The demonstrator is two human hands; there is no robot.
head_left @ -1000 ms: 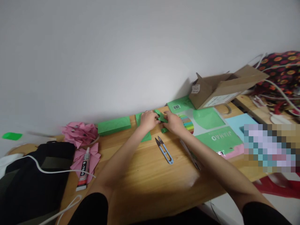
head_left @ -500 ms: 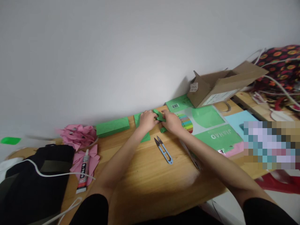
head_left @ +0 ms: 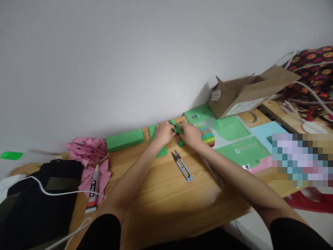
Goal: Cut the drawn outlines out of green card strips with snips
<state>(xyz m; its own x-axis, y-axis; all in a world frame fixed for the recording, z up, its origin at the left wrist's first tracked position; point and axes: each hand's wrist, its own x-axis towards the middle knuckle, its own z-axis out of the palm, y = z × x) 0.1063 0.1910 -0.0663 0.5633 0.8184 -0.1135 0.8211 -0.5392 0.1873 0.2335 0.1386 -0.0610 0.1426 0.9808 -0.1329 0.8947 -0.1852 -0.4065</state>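
Near the back of the wooden table, a small piece of folded green paper is pinched between my two hands. My left hand grips its left end with closed fingers, above another green sheet lying on the table. On the right end, my right hand has its fingers closed too; the fingertips are partly hidden. A further green scrap lies just under my right hand. Blue-handled thread snips rest on the table in front of the hands, blades pointing away from me.
Left of the hands are a green paper stack, pink folded paper and a glue tube. To the right lie a green paper pack, an open cardboard box and a tape roll. A wall borders the back.
Both hands stay almost in place with the green paper between them. The view has shifted very slightly; nothing else has visibly moved.
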